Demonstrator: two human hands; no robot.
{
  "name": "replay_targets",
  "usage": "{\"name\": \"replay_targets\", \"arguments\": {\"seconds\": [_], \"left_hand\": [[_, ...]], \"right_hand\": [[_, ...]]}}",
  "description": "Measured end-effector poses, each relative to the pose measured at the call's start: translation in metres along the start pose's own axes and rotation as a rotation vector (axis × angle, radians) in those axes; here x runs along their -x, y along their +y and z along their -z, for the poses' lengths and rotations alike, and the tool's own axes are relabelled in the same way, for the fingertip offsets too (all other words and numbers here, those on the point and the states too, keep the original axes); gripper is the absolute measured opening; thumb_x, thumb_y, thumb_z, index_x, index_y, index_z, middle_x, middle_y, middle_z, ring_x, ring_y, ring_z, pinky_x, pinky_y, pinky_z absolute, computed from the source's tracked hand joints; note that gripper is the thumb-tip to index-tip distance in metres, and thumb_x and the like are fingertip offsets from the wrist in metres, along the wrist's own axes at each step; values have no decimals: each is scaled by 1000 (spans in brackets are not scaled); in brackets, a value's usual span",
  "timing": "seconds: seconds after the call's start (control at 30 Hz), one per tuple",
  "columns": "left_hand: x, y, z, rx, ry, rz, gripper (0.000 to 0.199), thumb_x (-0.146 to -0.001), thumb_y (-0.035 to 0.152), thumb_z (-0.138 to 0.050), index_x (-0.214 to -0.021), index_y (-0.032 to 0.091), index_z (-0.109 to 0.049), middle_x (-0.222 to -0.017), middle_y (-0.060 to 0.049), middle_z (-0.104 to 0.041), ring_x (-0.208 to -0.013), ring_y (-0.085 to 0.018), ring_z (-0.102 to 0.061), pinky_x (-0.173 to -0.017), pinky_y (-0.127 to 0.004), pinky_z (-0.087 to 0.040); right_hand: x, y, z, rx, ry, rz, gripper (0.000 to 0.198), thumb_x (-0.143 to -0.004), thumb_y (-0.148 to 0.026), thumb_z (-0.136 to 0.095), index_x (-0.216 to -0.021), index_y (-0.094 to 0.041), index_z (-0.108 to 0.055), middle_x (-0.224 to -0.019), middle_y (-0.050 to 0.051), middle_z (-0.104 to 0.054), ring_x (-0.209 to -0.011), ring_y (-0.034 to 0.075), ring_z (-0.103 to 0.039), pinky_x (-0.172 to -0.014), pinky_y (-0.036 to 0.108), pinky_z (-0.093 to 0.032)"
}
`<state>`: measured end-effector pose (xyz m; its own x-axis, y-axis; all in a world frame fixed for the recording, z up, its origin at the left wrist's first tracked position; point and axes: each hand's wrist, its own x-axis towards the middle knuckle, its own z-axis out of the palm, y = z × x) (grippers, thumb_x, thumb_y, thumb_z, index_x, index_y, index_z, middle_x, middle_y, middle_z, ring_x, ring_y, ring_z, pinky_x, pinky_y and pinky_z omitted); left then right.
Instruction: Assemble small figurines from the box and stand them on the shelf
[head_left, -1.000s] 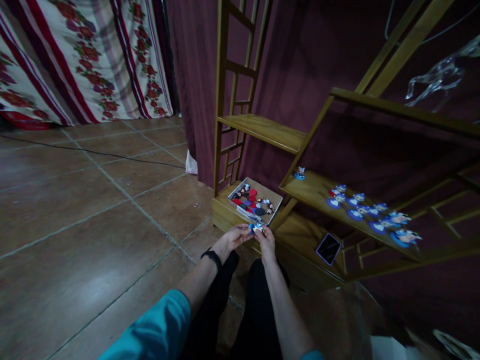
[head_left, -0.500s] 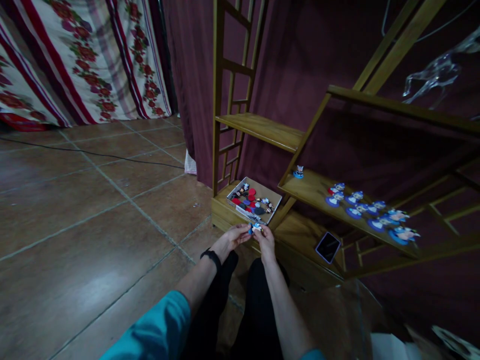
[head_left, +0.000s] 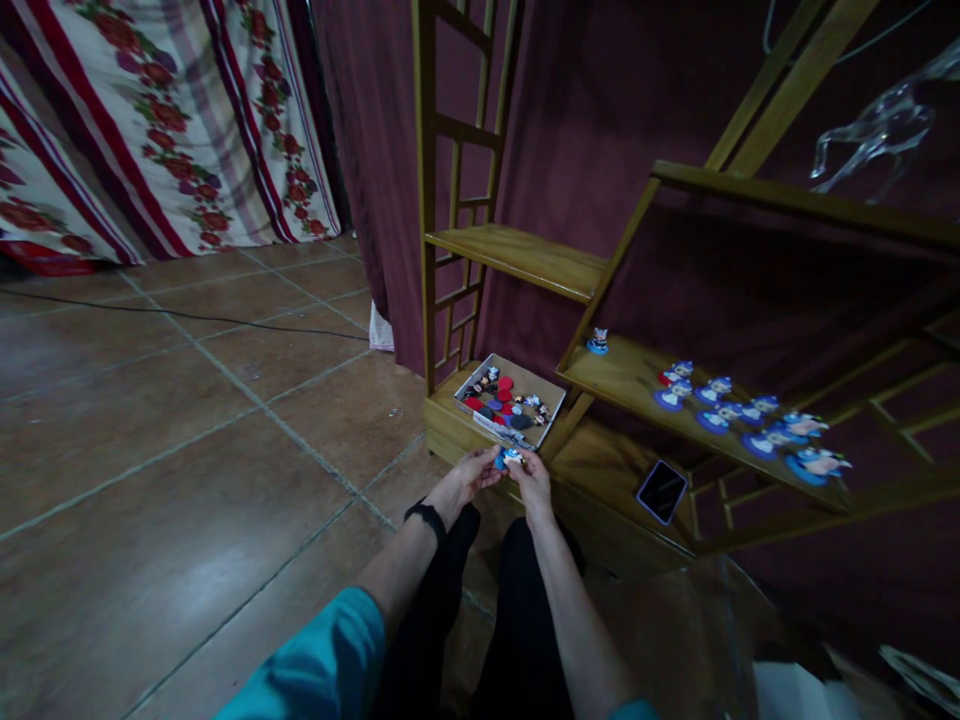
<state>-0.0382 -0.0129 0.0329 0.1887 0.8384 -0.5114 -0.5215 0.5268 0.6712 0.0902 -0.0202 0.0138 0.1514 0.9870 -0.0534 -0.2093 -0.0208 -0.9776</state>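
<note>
My left hand [head_left: 472, 473] pinches a small blue round base [head_left: 499, 458]. In my right hand [head_left: 534, 478] is a little blue and white figurine [head_left: 514, 456], held right up against that base; whether the two are joined I cannot tell. Both hands are closed and meet just in front of a shallow cardboard box [head_left: 553, 393]. Inside the box lie several small figurines [head_left: 534, 404] and loose round bases, among them a red one [head_left: 505, 384] and a dark grey one [head_left: 520, 422].
Several blue-based figurines [head_left: 718, 414] stand on the right wooden shelf [head_left: 626, 378], with a lone figurine [head_left: 598, 341] at its left end. A phone or tablet [head_left: 661, 491] lies on the lower board. A clear horse-like ornament [head_left: 870, 145] is at upper right. A cable [head_left: 187, 318] crosses the tiled floor.
The blue base in my left hand has tilted and shows more of itself beside the figurine. My hands have hardly moved; the view has shifted slightly.
</note>
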Motion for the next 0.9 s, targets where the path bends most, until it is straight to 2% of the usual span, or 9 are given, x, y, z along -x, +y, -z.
{"name": "replay_targets", "arguments": {"seconds": [0.27, 0.4, 0.67, 0.9], "left_hand": [[-4, -2, 4, 50, -53, -62, 17, -65, 18, -74, -72, 11, -59, -71, -5, -65, -63, -10, -62, -70, -24, -52], [-4, -2, 4, 38, -58, -50, 13, -67, 15, -72, -72, 11, -60, -68, -4, -65, -62, -10, -62, -70, -24, -52], [0, 0, 1, -21, -4, -47, 18, -66, 22, -73, -73, 12, -59, -69, -4, -65, -60, -9, -61, -63, -20, -49], [3, -1, -1, -64, 25, -109, 23, -63, 27, -74, -69, 11, -58, -62, -3, -63, -54, -9, -58, -54, -19, -44]], "right_hand": [[-5, 9, 3, 85, 27, -53, 34, -59, -36, -68, -87, -17, -62, -82, 2, -67, -69, 16, -59, -59, 26, -48], [-5, 10, 4, 74, 19, -69, 34, -59, -36, -68, -87, -18, -61, -83, 2, -66, -70, 16, -60, -58, 25, -49], [-3, 5, 4, 130, -25, 46, 32, -60, -36, -67, -86, -18, -62, -82, 3, -68, -71, 17, -60, -63, 28, -48], [7, -7, 6, 383, -35, 148, 26, -66, -35, -62, -89, -23, -65, -81, 1, -69, -73, 18, -61, -71, 29, -46]]}}
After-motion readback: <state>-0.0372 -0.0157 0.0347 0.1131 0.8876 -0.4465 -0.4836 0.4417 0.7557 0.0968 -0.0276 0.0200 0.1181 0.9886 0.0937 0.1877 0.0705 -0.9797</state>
